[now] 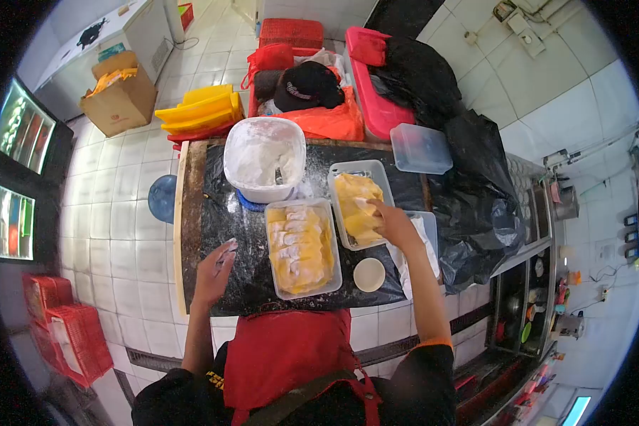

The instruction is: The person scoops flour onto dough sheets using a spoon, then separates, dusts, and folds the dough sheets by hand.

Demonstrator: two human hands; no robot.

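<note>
My left hand (pixel 216 271) hovers over the left side of the black-covered table, its floury fingers stretched out and holding nothing. My right hand (pixel 393 223) reaches into the far plastic container, fingertips pinched at a soft yellow dough piece (pixel 358 195) that looks like a floured sheet. A clear rim surrounds that container (pixel 339 221). Closer to me, another plastic container (pixel 275 268) holds several folded yellow dough pieces (pixel 302 248) dusted with white flour. Behind it stands a white tub of flour (pixel 263 153), with a scoop or tool partly buried in it.
A small round cream bowl (pixel 369 275) sits by the front edge. To the right lie a white cloth (pixel 402 266) and black plastic sheeting (pixel 468 206). An upturned clear container (pixel 422 148) stands at the back. Yellow trays (pixel 200 110) and a black cap (pixel 309 86) are beyond the table.
</note>
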